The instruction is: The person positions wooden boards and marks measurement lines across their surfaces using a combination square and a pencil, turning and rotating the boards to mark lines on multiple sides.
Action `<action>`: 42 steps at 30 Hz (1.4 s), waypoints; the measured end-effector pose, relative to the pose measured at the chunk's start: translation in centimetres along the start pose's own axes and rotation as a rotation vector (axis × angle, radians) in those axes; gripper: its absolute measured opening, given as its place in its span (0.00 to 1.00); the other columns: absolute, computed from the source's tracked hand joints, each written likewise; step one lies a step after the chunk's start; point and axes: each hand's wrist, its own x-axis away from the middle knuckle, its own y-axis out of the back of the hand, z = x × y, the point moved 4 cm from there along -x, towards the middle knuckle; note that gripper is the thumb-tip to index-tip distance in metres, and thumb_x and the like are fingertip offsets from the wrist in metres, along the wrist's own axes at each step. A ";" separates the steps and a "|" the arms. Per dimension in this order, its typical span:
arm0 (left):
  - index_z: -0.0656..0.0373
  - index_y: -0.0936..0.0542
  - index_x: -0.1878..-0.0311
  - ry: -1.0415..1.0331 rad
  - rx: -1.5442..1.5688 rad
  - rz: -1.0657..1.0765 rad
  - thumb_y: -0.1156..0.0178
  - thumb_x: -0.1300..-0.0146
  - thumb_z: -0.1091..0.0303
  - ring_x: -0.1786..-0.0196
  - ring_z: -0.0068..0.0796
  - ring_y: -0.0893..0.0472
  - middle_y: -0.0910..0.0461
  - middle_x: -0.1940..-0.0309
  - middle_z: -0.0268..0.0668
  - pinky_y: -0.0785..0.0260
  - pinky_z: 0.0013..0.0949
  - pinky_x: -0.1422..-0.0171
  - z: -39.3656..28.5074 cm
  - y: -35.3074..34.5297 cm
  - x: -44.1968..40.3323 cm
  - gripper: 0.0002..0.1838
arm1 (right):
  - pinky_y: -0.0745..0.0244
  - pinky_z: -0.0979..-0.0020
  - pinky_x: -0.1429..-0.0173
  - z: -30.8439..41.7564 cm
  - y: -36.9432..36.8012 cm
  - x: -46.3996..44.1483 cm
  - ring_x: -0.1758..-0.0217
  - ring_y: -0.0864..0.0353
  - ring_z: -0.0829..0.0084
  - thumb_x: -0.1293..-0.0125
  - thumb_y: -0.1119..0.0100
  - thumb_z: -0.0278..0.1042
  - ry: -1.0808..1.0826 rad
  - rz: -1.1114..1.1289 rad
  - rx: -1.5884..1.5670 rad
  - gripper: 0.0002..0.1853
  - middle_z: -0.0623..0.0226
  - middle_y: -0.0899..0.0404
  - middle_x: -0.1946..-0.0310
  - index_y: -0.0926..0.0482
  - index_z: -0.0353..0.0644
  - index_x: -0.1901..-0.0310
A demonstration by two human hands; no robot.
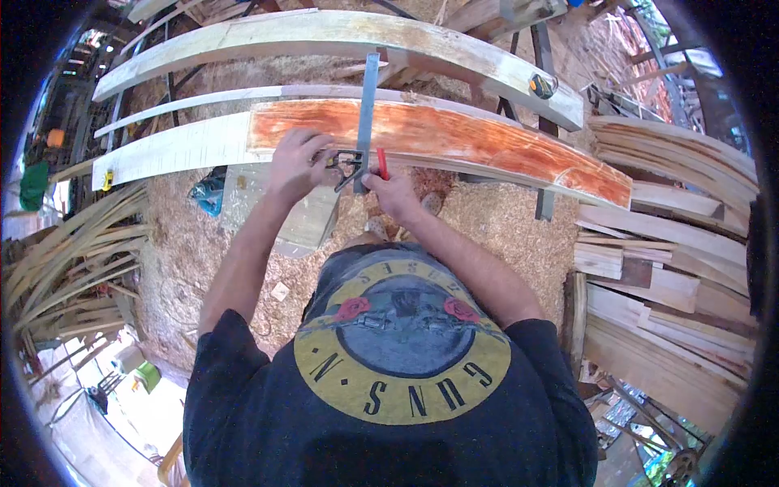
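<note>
A combination square lies across a long board (203,138), part bare wood and part orange-red. Its metal blade (367,105) points away from me, and its dark head (349,166) sits at the board's near edge. My left hand (299,165) is closed, its bent fingers at the left side of that head. Beside the blade's near end is my right hand (393,195), closed with a red pencil or marker (382,164) standing up from it. Its thumb is against the blade.
Another thick beam (324,32) runs beyond the board, with a tape measure (542,86) on its right end. A small yellow object (108,179) is on the board's left end. Stacked planks (665,357) stand right, curved offcuts (73,260) left. Sawdust (195,284) covers the floor.
</note>
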 end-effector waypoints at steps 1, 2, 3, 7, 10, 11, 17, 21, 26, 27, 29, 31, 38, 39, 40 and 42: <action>0.54 0.13 0.56 -0.066 0.021 0.086 0.28 0.42 0.65 0.53 0.43 0.18 0.16 0.60 0.38 0.24 0.43 0.48 0.0 -0.7 -0.7 0.11 | 0.24 0.72 0.54 -0.3 0.0 -0.1 0.63 0.20 0.78 0.31 0.37 0.33 0.002 0.004 -0.011 0.09 0.70 0.16 0.67 0.14 0.35 0.59; 0.53 0.13 0.56 -0.089 0.033 0.139 0.28 0.42 0.65 0.53 0.43 0.18 0.16 0.60 0.37 0.24 0.43 0.48 0.1 -1.4 -1.1 0.11 | 0.24 0.72 0.54 -0.6 0.0 -0.3 0.63 0.20 0.78 0.31 0.37 0.33 0.004 0.009 -0.023 0.09 0.70 0.16 0.67 0.14 0.35 0.59; 0.53 0.13 0.55 -0.112 0.044 0.190 0.28 0.43 0.66 0.53 0.43 0.18 0.17 0.60 0.37 0.24 0.43 0.48 0.2 -2.0 -1.5 0.11 | 0.25 0.72 0.54 -0.6 -0.1 -0.4 0.63 0.20 0.78 0.31 0.37 0.33 0.007 0.014 -0.034 0.09 0.70 0.16 0.67 0.14 0.36 0.59; 0.50 0.13 0.51 -0.188 0.065 0.266 0.29 0.44 0.70 0.55 0.42 0.18 0.18 0.63 0.37 0.24 0.44 0.51 0.4 -2.6 -2.2 0.16 | 0.25 0.72 0.54 -1.7 -0.2 -0.8 0.63 0.21 0.78 0.31 0.37 0.33 -0.013 0.020 -0.109 0.09 0.71 0.16 0.67 0.14 0.37 0.59; 0.46 0.13 0.53 -0.199 0.022 0.231 0.31 0.46 0.67 0.60 0.40 0.20 0.23 0.69 0.36 0.26 0.44 0.56 -0.5 -2.5 -2.4 0.15 | 0.25 0.73 0.55 -1.8 -0.3 -1.0 0.63 0.21 0.78 0.31 0.37 0.34 -0.039 0.013 -0.125 0.09 0.70 0.16 0.67 0.14 0.36 0.59; 0.45 0.13 0.52 -0.220 -0.015 0.249 0.32 0.46 0.67 0.60 0.40 0.21 0.24 0.68 0.36 0.27 0.44 0.56 -0.5 -2.6 -2.4 0.16 | 0.25 0.73 0.55 -1.6 -0.1 -0.9 0.63 0.20 0.78 0.31 0.37 0.34 -0.065 0.014 -0.105 0.10 0.70 0.16 0.67 0.14 0.36 0.59; 0.39 0.13 0.46 -0.219 -0.038 0.249 0.34 0.47 0.70 0.57 0.40 0.24 0.27 0.64 0.34 0.30 0.43 0.53 -0.1 -3.4 -1.8 0.23 | 0.25 0.72 0.61 0.7 2.8 0.4 0.67 0.20 0.78 0.26 0.43 0.38 -0.076 -0.053 -0.052 0.13 0.68 0.16 0.68 0.16 0.36 0.56; 0.38 0.14 0.44 -0.189 -0.065 0.266 0.35 0.46 0.74 0.55 0.42 0.24 0.26 0.62 0.35 0.32 0.45 0.52 -0.4 -3.0 -1.8 0.25 | 0.26 0.73 0.65 4.5 5.7 0.0 0.73 0.25 0.79 0.23 0.47 0.44 -0.015 -0.090 -0.176 0.17 0.66 0.17 0.68 0.18 0.38 0.52; 0.38 0.14 0.45 -0.173 -0.056 0.216 0.34 0.44 0.71 0.51 0.40 0.24 0.24 0.57 0.34 0.34 0.46 0.49 -0.3 -3.2 -1.4 0.23 | 0.26 0.74 0.61 8.6 6.5 -3.6 0.67 0.24 0.80 0.24 0.45 0.47 0.241 -0.105 0.008 0.18 0.67 0.17 0.65 0.18 0.38 0.55; 0.38 0.14 0.45 -0.174 -0.046 0.199 0.33 0.44 0.70 0.50 0.40 0.24 0.24 0.55 0.34 0.34 0.46 0.48 -0.3 -3.1 -1.4 0.22 | 0.26 0.73 0.61 9.2 6.1 -4.3 0.66 0.23 0.79 0.25 0.44 0.44 0.323 -0.128 0.080 0.16 0.67 0.18 0.67 0.18 0.38 0.56; 0.39 0.14 0.45 -0.186 -0.058 0.179 0.33 0.44 0.69 0.47 0.40 0.25 0.24 0.53 0.34 0.34 0.47 0.46 -0.3 -3.1 -1.4 0.22 | 0.26 0.71 0.59 10.2 5.5 -5.5 0.66 0.21 0.75 0.27 0.41 0.38 0.489 -0.173 0.224 0.11 0.66 0.20 0.70 0.18 0.37 0.58; 0.40 0.14 0.45 -0.185 -0.053 0.171 0.34 0.44 0.70 0.45 0.41 0.25 0.24 0.52 0.35 0.34 0.47 0.44 -0.5 -2.9 -1.5 0.22 | 0.24 0.69 0.56 9.8 5.3 -6.5 0.63 0.18 0.71 0.30 0.39 0.34 0.558 -0.229 0.299 0.09 0.63 0.18 0.69 0.18 0.38 0.57; 0.40 0.15 0.45 -0.172 -0.073 0.194 0.36 0.45 0.72 0.43 0.41 0.26 0.26 0.50 0.36 0.35 0.48 0.41 -0.7 -2.6 -1.5 0.23 | 0.23 0.64 0.54 9.9 5.2 -7.0 0.62 0.17 0.60 0.34 0.36 0.29 0.837 -0.266 0.498 0.06 0.59 0.16 0.67 0.17 0.41 0.58; 0.40 0.15 0.44 -0.167 -0.083 0.208 0.36 0.45 0.72 0.43 0.41 0.26 0.26 0.50 0.35 0.35 0.48 0.40 -0.7 -2.6 -1.6 0.24 | 0.23 0.64 0.55 10.1 5.1 -6.9 0.62 0.17 0.60 0.35 0.36 0.29 0.839 -0.268 0.490 0.05 0.60 0.16 0.68 0.17 0.42 0.58; 0.41 0.15 0.45 -0.169 -0.079 0.200 0.35 0.46 0.72 0.43 0.42 0.26 0.26 0.50 0.36 0.34 0.49 0.40 -0.8 -2.5 -1.6 0.23 | 0.23 0.64 0.55 10.3 5.1 -6.8 0.62 0.17 0.60 0.35 0.36 0.29 0.841 -0.270 0.482 0.05 0.60 0.16 0.68 0.17 0.42 0.58; 0.42 0.14 0.46 -0.175 -0.069 0.185 0.33 0.47 0.70 0.44 0.43 0.25 0.25 0.51 0.36 0.33 0.49 0.40 -0.8 -2.4 -1.7 0.22 | 0.23 0.63 0.55 10.6 4.9 -6.7 0.62 0.17 0.60 0.35 0.36 0.29 0.856 -0.277 0.487 0.05 0.60 0.16 0.68 0.16 0.43 0.59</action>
